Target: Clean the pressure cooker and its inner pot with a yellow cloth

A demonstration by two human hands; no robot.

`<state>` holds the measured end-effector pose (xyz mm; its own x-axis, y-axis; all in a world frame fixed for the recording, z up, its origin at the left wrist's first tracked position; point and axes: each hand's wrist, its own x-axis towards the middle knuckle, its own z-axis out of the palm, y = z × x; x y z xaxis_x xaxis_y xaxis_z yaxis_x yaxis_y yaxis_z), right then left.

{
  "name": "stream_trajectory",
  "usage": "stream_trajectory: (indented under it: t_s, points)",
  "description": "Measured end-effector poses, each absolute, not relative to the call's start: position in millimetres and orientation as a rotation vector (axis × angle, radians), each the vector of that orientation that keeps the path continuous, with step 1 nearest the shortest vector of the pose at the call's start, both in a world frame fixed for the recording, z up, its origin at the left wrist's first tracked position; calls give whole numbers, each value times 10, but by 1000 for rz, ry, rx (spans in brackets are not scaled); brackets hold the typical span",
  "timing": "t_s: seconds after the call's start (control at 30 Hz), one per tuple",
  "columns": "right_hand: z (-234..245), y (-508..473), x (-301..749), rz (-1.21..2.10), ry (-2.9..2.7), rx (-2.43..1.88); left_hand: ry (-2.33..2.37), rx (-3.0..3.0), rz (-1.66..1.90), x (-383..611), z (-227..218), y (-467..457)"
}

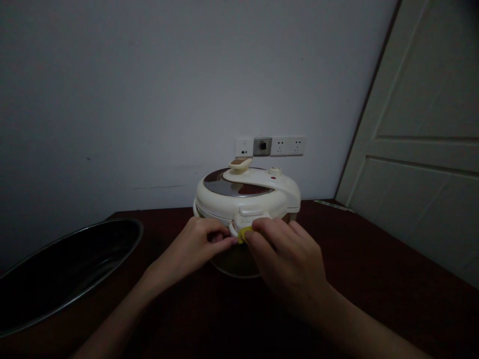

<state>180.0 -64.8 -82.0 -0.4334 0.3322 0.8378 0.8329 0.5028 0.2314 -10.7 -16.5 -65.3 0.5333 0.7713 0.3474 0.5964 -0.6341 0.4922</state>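
An electric pressure cooker (213, 202) with a cream lid and a dark, glossy top panel stands on the dark red table. Its lid handle (240, 164) points upward. A white side handle (232, 230) juts toward me from the cooker's near side. My left hand (204, 239) is closed at that handle, thumb and fingers pinching its left part. In my right hand (286, 249), a small yellow cloth (244, 233) is pinched and pressed against the handle beside my left fingertips. My right fingers hide part of the cloth and of the handle.
At the left, a large dark inner pot (139, 232) with a shiny rim rests on the table (374, 279). Wall sockets (288, 146) sit behind the cooker. A pale panelled door (419, 149) rises at the right, and a patterned strip (333, 205) lies near the back edge.
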Motion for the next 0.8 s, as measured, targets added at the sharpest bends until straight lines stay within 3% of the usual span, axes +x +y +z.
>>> stream_trajectory:
  t_s: [0.8]
  points:
    - [-788,-649,2075,-943,-1941,-1127,1111,2463,799,-108,-671,-159]
